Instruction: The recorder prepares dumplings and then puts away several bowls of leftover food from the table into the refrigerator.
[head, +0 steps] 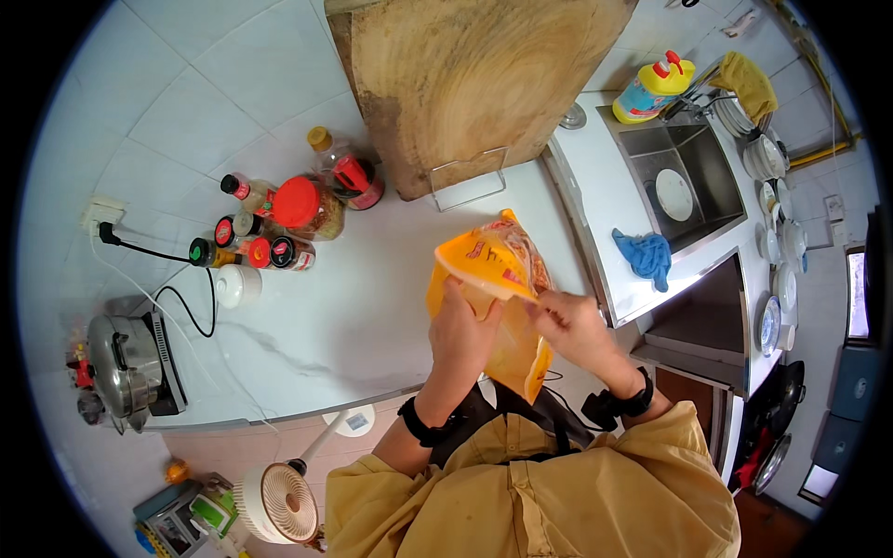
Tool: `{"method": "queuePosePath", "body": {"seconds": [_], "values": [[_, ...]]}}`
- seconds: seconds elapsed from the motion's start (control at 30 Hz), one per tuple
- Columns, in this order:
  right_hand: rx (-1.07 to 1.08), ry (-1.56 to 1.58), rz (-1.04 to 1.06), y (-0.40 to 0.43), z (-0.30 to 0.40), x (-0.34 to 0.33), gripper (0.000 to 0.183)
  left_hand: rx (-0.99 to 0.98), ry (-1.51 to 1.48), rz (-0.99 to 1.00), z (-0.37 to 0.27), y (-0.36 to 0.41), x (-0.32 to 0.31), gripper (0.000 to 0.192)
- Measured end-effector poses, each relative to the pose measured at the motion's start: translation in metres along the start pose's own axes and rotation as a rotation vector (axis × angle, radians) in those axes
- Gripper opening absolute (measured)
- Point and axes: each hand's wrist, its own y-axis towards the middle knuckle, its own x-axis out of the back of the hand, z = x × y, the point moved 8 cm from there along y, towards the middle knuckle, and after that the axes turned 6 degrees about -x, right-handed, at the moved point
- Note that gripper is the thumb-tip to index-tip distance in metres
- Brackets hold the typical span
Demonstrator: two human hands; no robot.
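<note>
An orange-yellow plastic food bag [485,257] with printing and a see-through panel is held up in front of my body, at the edge of the white countertop [349,314]. Its mouth gapes towards me and shows a pale inner side. My left hand [460,331] grips the bag at the mouth, thumb and forefinger spread along the opening. At the right corner of the mouth, my right hand [572,326] pinches the film between its fingers. The bag's contents are mostly hidden. A black band circles each wrist.
Several seasoning jars and a sauce bottle [349,178] stand against the tiled wall. A thick wooden chopping board [481,84] leans behind a wire stand [471,183]. Rightward are a blue cloth [643,258] and a sink [711,174] holding a plate. A steel pot [122,356] and fan [282,502] are leftward.
</note>
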Motion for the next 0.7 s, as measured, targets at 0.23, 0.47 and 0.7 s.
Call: {"method": "queuePosePath", "body": {"seconds": [0.23, 0.47, 0.7], "values": [[0.138, -0.147, 0.134, -0.020, -0.008, -0.029, 0.007, -0.116, -0.014, 0.205, 0.027, -0.032, 0.036, 0.021], [0.180, -0.428, 0.408, -0.071, -0.062, -0.056, 0.007, 0.099, -0.315, 0.301, 0.086, 0.029, 0.021, 0.030], [-0.111, -0.502, 0.325, -0.094, -0.104, -0.033, 0.009, 0.209, -0.348, 0.295, 0.145, 0.111, -0.108, 0.066]]}}
